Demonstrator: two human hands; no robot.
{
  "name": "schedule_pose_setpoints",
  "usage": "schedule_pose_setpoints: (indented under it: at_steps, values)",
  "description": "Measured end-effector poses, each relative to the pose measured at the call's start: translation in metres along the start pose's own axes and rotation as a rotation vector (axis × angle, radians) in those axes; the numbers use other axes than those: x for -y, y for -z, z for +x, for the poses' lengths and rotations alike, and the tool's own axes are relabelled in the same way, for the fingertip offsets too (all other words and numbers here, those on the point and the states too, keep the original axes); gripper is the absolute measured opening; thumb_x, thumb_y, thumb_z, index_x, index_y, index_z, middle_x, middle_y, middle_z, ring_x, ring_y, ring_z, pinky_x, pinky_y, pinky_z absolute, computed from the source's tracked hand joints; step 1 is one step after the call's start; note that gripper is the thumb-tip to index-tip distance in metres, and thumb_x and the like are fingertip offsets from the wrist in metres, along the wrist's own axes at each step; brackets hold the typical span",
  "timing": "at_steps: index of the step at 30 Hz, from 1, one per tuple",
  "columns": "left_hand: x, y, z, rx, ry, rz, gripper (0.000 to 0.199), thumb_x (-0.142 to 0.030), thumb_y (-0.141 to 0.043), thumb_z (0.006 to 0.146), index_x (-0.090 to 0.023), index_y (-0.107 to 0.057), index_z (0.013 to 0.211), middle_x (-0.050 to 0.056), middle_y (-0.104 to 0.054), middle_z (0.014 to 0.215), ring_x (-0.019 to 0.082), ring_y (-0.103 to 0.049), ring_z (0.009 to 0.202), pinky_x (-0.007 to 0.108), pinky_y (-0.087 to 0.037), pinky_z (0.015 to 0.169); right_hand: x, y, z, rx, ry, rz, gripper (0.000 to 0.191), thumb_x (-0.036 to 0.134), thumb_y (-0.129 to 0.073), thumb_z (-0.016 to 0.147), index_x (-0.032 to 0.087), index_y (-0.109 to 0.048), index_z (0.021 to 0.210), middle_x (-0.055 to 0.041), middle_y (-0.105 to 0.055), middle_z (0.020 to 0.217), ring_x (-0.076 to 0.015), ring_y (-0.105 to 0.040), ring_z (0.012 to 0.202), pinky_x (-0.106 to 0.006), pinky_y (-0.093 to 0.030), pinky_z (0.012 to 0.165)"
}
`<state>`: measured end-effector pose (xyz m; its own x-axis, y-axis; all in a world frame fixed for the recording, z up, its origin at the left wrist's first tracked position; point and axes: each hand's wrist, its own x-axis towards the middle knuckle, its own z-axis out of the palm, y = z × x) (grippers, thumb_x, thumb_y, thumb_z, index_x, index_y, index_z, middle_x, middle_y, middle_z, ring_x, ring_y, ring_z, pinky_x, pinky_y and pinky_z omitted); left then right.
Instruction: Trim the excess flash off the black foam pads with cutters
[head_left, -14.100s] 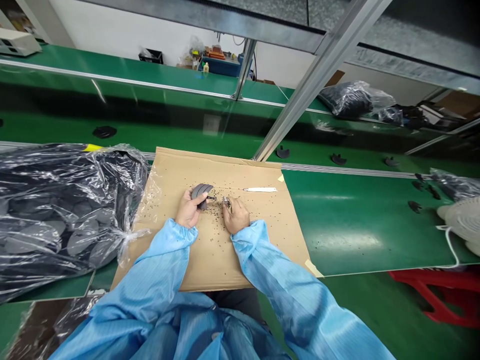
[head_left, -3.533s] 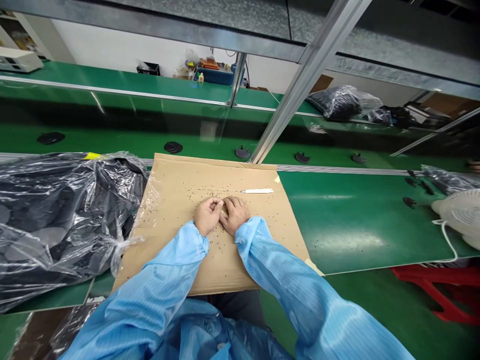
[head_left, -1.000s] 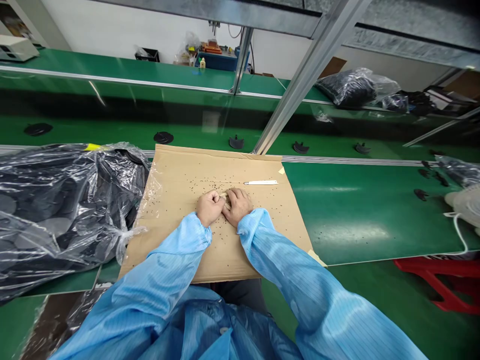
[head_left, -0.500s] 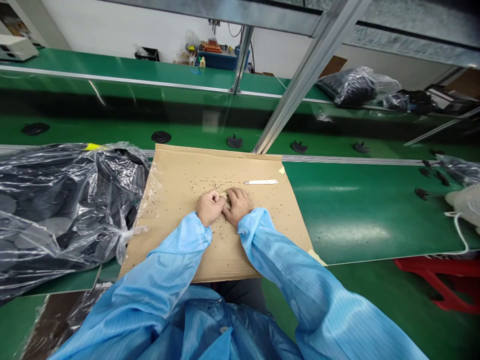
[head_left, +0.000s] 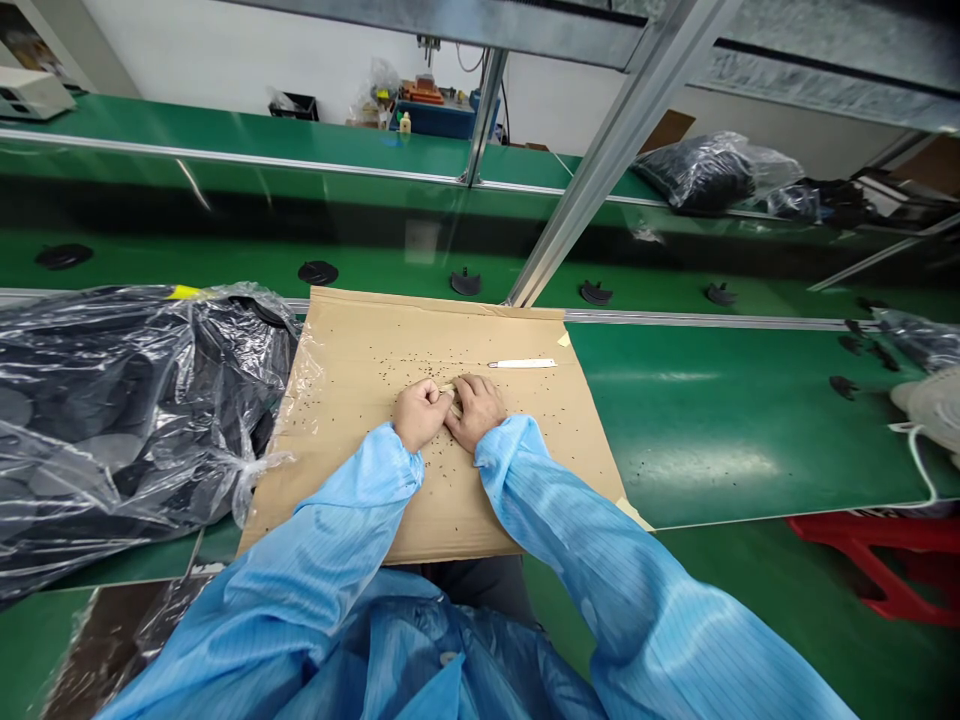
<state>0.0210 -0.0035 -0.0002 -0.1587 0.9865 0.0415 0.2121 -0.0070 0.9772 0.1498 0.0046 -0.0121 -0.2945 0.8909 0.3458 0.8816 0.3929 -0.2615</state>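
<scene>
My left hand is closed in a fist on the cardboard sheet, thumb on top. Close against it, my right hand rests with bent fingers pressed together and pointing away from me. A small pale beige strip shows between the fingers of both hands; most of it is hidden, and its kind is unclear. Tiny black specks lie scattered over the cardboard around the hands. Just beyond my right hand lies a white-handled craft knife.
A clear plastic bag of black parts overlaps the cardboard's left side. Behind, black curved pieces sit spaced along a green belt. A metal post rises at the cardboard's back edge. A red stool stands at lower right.
The black pieces on the belt behind have shifted slightly to the left. Both hands, the beige strip and the knife look practically unmoved.
</scene>
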Motion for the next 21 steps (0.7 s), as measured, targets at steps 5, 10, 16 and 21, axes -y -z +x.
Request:
schedule_pose_setpoints:
  at_steps: [5, 10, 16, 21]
  values:
    - [0.0008, 0.0003, 0.0001, -0.001, -0.008, 0.015, 0.038, -0.032, -0.061, 0.07, -0.02, -0.029, 0.053, -0.007, -0.029, 0.049, 0.008, -0.029, 0.049, 0.023, -0.029, 0.05, -0.0009, -0.0008, -0.0001, 0.007, -0.004, 0.012, 0.04, 0.037, -0.051, 0.084, 0.013, -0.058, 0.116, -0.014, -0.057, 0.117, -0.0288, -0.045, 0.111, -0.041, -0.035, 0.095]
    - [0.0016, -0.0004, 0.0004, 0.002, 0.004, 0.005, 0.038, -0.032, -0.061, 0.07, -0.02, -0.029, 0.053, -0.007, -0.029, 0.049, 0.008, -0.029, 0.048, 0.023, -0.029, 0.049, -0.0007, -0.0009, 0.0001, 0.013, -0.006, 0.001, 0.041, 0.037, -0.051, 0.085, 0.012, -0.058, 0.117, -0.0143, -0.057, 0.117, -0.0289, -0.045, 0.112, -0.04, -0.035, 0.095]
    - [0.0021, -0.0007, 0.0008, 0.003, 0.002, 0.007, 0.038, -0.031, -0.061, 0.07, -0.02, -0.029, 0.053, -0.007, -0.029, 0.049, 0.008, -0.029, 0.049, 0.023, -0.029, 0.05, -0.0004, -0.0006, 0.0003, 0.036, -0.009, -0.012, 0.042, 0.037, -0.051, 0.085, 0.012, -0.057, 0.118, -0.0151, -0.056, 0.118, -0.0291, -0.044, 0.114, -0.041, -0.034, 0.097]
    - [0.0028, -0.0005, 0.0012, 0.005, -0.005, 0.01, 0.037, -0.031, -0.061, 0.07, -0.019, -0.029, 0.053, -0.007, -0.029, 0.05, 0.008, -0.03, 0.049, 0.023, -0.029, 0.05, 0.0001, -0.0008, 0.0003, 0.025, -0.021, 0.002, 0.042, 0.037, -0.052, 0.084, 0.013, -0.057, 0.118, -0.0135, -0.057, 0.119, -0.0287, -0.045, 0.113, -0.041, -0.034, 0.097]
